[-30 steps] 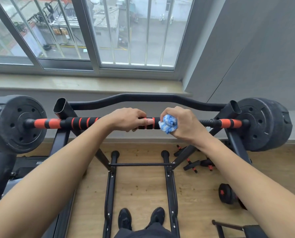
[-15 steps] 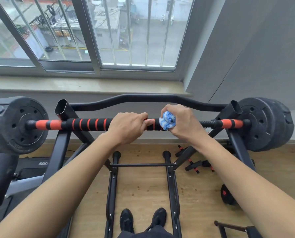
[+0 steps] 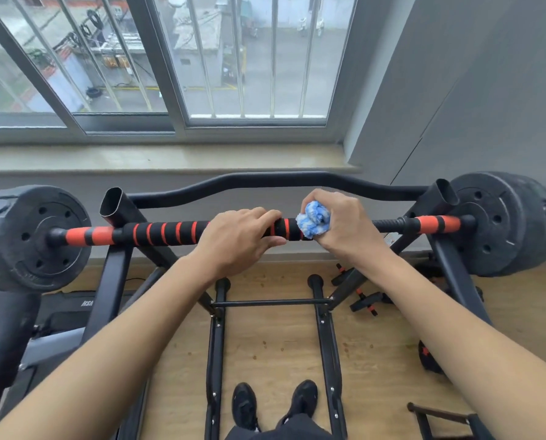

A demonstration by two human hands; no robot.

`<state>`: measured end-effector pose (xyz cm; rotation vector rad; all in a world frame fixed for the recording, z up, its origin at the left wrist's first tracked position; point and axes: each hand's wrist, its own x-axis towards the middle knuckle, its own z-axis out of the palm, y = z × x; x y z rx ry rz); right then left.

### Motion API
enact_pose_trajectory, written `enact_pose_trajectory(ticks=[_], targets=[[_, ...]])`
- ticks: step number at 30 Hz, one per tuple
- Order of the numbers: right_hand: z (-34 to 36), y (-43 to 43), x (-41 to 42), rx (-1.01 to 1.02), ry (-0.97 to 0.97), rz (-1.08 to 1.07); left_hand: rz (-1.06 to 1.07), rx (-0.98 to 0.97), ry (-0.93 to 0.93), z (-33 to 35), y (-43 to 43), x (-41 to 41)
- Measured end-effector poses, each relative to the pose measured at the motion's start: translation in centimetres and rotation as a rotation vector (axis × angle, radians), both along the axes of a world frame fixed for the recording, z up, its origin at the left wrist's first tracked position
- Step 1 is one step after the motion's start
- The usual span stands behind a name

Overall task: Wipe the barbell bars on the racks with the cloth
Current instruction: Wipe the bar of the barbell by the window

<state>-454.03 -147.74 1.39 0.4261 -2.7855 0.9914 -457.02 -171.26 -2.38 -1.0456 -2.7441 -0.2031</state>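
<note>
Only partial white letters "HSA" on black treadmill (image 3: 74, 312); rest illegible.

A black barbell bar (image 3: 167, 233) wrapped with orange-red stripes, black weight plates (image 3: 503, 223), a blue-and-white mottled cloth (image 3: 313, 220), a black rack (image 3: 116, 274) and a light wood-grain floor (image 3: 271, 344).

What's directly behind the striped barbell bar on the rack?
A curved black bar runs behind the barbell bar, then the windowsill. The right hand gripping the cloth hides part of it.
</note>
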Motion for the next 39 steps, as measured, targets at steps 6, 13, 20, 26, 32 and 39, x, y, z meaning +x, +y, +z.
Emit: enact_pose_trajectory(ticks=[6, 13, 20, 26, 32, 39], targets=[[0.2, 0.4, 1.1, 0.057, 0.010, 0.085, 0.017, -0.028, -0.417, 1.6, 0.2, -2.4], [0.5, 1.1, 0.7, -0.028, 0.037, -0.001, 0.050, 0.029, -0.682, 3.1, 0.6, -3.0], [-0.1, 0.2, 0.6, 0.039, 0.060, 0.003, 0.176, -0.048, -0.080, 0.7, 0.7, 0.1], [0.1, 1.1, 2.1, 0.084, -0.013, 0.153, 0.172, -0.108, -0.401, 2.2, 0.7, -1.6], [1.7, 3.6, 0.1, -0.060, -0.019, -0.103, 0.271, -0.078, -0.061, 0.3, 1.3, 1.5], [1.2, 2.6, -0.6, 0.001, -0.083, -0.007, 0.321, -0.056, 0.075, -1.3, 1.9, 2.7]])
